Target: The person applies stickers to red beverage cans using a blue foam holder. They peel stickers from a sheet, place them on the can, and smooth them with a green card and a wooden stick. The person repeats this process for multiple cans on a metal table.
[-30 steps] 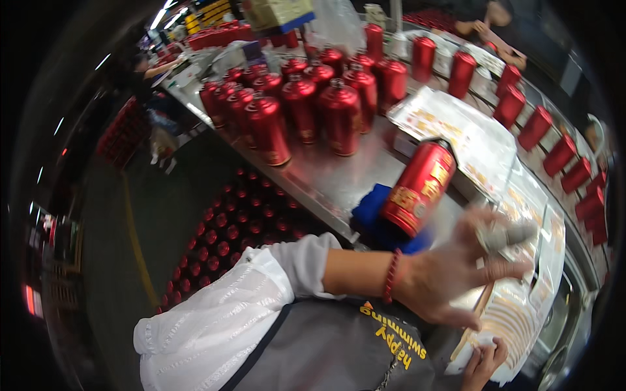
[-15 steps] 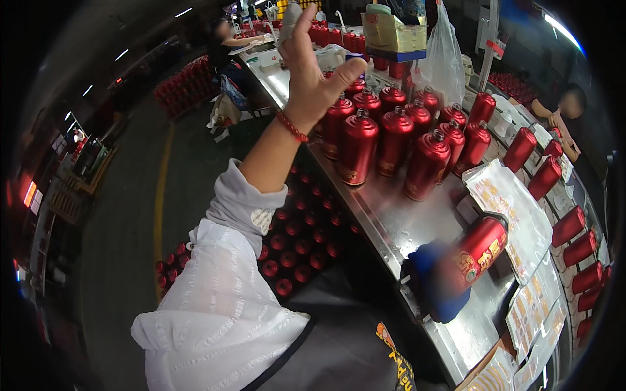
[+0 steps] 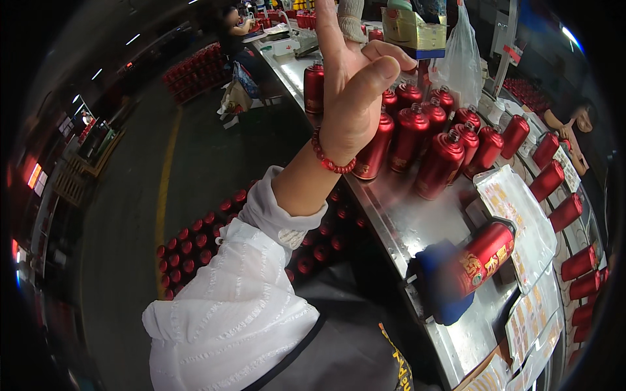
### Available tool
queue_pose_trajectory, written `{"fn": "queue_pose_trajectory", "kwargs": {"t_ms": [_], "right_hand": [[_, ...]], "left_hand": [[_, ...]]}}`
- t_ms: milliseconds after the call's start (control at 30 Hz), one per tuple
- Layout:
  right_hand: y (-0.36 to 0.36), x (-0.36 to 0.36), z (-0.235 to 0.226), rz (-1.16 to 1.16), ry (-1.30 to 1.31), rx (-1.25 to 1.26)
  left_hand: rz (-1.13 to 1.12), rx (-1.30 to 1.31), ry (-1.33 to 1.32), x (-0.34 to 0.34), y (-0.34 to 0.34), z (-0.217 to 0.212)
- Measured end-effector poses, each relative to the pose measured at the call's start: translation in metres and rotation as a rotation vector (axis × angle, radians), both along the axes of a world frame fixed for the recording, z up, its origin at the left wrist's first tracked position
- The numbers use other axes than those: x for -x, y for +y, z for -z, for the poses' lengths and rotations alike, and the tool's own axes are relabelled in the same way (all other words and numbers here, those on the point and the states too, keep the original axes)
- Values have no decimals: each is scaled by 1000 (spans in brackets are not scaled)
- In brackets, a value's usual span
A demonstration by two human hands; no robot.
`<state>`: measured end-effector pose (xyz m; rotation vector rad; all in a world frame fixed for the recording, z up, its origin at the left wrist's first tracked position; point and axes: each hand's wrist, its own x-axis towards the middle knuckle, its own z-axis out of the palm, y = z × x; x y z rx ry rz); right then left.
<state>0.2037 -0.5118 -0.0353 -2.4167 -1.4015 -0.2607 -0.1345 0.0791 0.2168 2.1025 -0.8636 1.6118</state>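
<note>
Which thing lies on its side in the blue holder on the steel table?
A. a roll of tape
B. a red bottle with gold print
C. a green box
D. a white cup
B: the red bottle with gold print lies tilted on its side in the blue holder, apart from the raised left hand.

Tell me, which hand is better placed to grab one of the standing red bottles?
Probably the left hand. It is raised, open and holding nothing, right beside the cluster of upright red bottles on the metal table. The right hand is out of view.
</note>
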Motion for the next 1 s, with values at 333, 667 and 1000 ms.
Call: {"fn": "queue_pose_trajectory", "kwargs": {"t_ms": [333, 667, 1000], "right_hand": [[-66, -53, 67, -35, 79, -74], [31, 24, -37, 121, 160, -101], [23, 44, -42, 212, 239, -124]], "left_hand": [[-30, 391, 339, -160, -153, 124], [137, 76, 796, -269, -292, 236], [149, -186, 1039, -268, -337, 253]]}}
